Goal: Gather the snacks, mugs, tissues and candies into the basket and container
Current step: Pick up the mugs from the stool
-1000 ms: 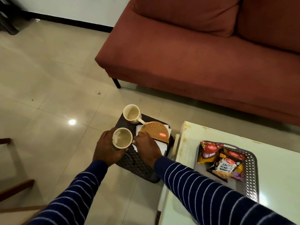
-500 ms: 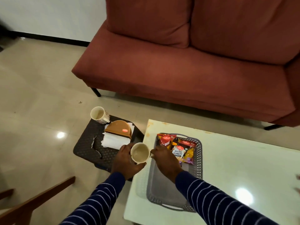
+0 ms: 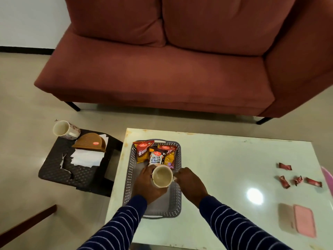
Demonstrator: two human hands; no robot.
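Note:
A cream mug (image 3: 162,176) hangs over the grey basket (image 3: 128,179) on the white table. My left hand (image 3: 146,184) wraps its body and my right hand (image 3: 191,183) pinches its handle side. Three snack packets (image 3: 155,156) lie at the basket's far end. A second mug (image 3: 65,130) stands on the dark stool (image 3: 54,168) to the left, beside a brown tissue holder (image 3: 90,143) and loose white tissues (image 3: 87,157). Several red candies (image 3: 297,179) lie on the table at the right. A pink container (image 3: 297,220) sits near the right front.
A red sofa (image 3: 162,69) fills the space behind the table. Bare tiled floor (image 3: 23,105) spreads to the left of it. A wooden chair part (image 3: 27,224) juts in at the lower left. Another pink object (image 3: 328,179) shows at the right edge.
Both hands have carried the mug from above the stool rightward over the table edge to above the basket. The view has swung right, bringing the candies and pink container into sight.

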